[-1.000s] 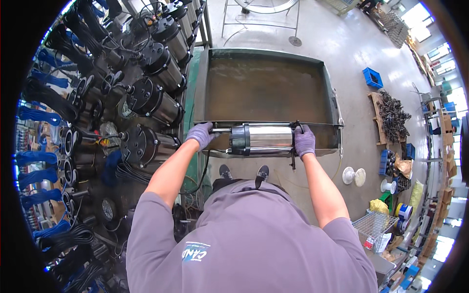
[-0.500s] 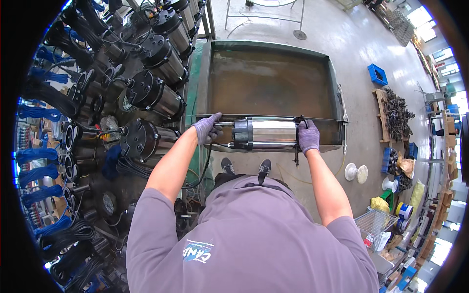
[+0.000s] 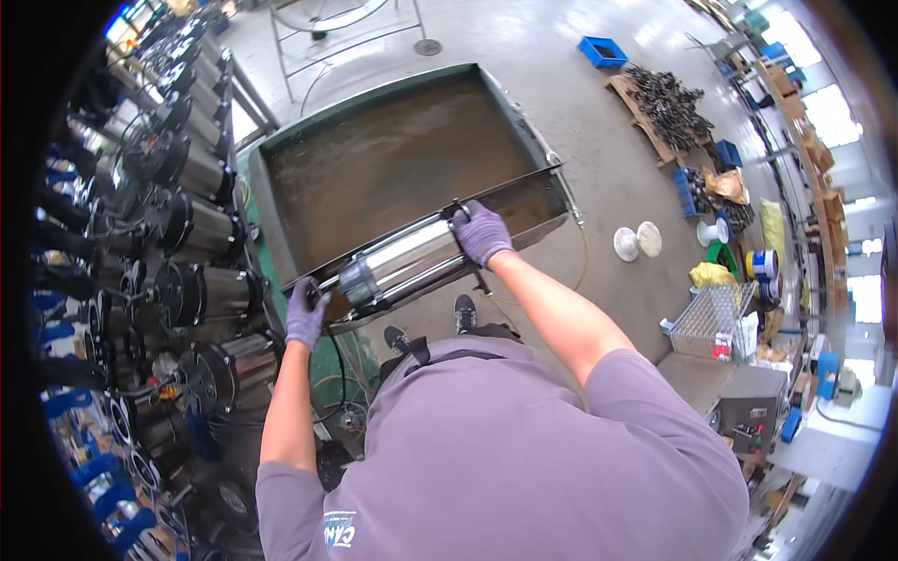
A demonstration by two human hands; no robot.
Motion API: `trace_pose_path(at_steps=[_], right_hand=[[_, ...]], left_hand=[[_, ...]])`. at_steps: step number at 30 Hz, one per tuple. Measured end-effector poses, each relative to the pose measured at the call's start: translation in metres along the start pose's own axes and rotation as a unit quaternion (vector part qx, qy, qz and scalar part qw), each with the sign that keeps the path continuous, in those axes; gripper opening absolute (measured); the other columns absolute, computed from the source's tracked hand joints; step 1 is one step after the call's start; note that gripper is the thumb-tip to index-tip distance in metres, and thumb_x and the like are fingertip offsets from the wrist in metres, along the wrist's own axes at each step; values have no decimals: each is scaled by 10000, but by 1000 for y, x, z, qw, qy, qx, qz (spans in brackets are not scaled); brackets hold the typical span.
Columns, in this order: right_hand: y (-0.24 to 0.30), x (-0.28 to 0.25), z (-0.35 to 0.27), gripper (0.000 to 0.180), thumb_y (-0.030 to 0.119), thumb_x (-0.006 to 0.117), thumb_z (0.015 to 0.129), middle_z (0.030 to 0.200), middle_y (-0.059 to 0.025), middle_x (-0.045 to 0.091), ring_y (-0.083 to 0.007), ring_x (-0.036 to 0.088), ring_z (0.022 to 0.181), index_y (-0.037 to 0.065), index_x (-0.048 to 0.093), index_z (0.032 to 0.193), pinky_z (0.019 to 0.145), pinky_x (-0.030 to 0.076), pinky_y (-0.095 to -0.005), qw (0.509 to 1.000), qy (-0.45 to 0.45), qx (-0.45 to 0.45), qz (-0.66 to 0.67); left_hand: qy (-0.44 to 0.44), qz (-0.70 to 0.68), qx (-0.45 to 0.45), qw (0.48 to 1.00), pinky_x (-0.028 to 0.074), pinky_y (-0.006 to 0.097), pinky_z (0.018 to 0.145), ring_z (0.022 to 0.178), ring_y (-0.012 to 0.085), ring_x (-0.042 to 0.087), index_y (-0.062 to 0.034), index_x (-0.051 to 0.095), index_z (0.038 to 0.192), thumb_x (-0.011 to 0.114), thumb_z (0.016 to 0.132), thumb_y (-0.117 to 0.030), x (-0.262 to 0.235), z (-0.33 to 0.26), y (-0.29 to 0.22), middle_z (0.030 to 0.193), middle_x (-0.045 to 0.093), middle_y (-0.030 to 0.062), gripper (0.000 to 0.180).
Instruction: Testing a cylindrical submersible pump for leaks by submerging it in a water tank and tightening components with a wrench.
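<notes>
A person in a grey shirt stands over a big green tank [image 3: 510, 122] full of brown water. Both hands wear purple gloves, and both hold one shiny metal pump [image 3: 402, 265].

The pump is a long silver tube. It lies on its side across the near edge of the tank, tilted so that its right end sits higher than its left end. The left hand [image 3: 306, 315] is closed around the dark, thin end of the pump, down low by the tank's near corner. The right hand [image 3: 481, 232] is closed over the other end, with the fingers curled on top of it. A flat dark rim runs along the tank just behind the pump. I cannot tell if the pump rests on the rim or is held just above it.

The person's two black shoes [image 3: 465, 311] show on the floor [image 3: 561, 93] under the pump, close to the tank.

On the person's left, a long row of more pumps [image 3: 201, 229] like this one lies side by side, with black ends and cables. On the right, well away from the tank, two white round discs [image 3: 638, 241] lie on the grey floor. Near them is a wire basket [image 3: 706, 323]. Farther off is a blue crate [image 3: 601, 50] and a heap of dark metal parts [image 3: 666, 98].
</notes>
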State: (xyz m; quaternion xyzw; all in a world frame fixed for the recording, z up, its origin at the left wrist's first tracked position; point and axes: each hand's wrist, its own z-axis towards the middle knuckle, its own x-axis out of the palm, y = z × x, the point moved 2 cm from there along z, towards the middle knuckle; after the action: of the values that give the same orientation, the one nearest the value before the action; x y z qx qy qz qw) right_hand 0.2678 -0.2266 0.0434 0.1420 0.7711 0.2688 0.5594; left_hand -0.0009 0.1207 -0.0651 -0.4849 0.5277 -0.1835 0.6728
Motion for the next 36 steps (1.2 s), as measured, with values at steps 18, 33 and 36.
trace_pose_path(at_steps=[18,33,36], right_hand=[[-263,-86,95,334,393,576,984,630,-51,550,-172,433,417,71,642,1042,402,400,-383,919,83,335,190],[4,-47,-134,321,30,631,1005,1091,-86,630,-187,669,1013,50,534,1310,891,578,-356,855,218,-153,445],[58,-25,-136,378,15,701,926,1161,-209,658,-361,693,1109,31,575,1282,918,574,-430,907,174,-300,239]], left_hand=[[-173,-76,-85,978,498,350,1030,1162,188,632,-80,605,1392,682,1025,-151,-20,-78,-106,1269,677,79,382],[-53,-61,189,979,543,336,939,1065,180,663,-102,325,1605,741,983,-133,39,-42,-319,1224,673,91,749],[-85,-86,211,970,565,330,871,1035,175,660,-93,316,1566,725,1003,-148,48,-46,-319,1168,663,97,698]])
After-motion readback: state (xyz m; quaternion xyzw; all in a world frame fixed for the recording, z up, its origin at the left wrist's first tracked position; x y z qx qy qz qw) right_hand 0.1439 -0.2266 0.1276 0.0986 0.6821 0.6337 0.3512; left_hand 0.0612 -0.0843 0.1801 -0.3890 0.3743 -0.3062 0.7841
